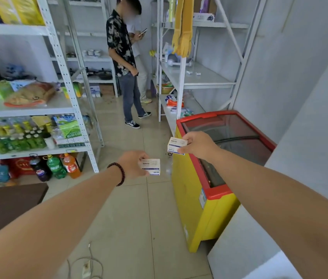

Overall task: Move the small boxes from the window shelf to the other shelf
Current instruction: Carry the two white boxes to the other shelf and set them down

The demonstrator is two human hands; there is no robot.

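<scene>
My left hand (132, 164) is stretched out over the floor and grips small white boxes (152, 167) with blue print, stacked one on the other. My right hand (198, 144) is held out beside the freezer and grips a second stack of the same small white boxes (176, 145). On the white shelf (205, 77) ahead on the right lie two more small white boxes (193, 73), flat and side by side.
A yellow freezer with a red rim (205, 190) stands low on the right. Two people (125, 63) stand in the aisle ahead. A stocked shelf unit (38, 109) with bottles lines the left. Yellow gloves (182, 27) hang from the right shelf. A dark table (6, 202) and a cable (87, 262) are near.
</scene>
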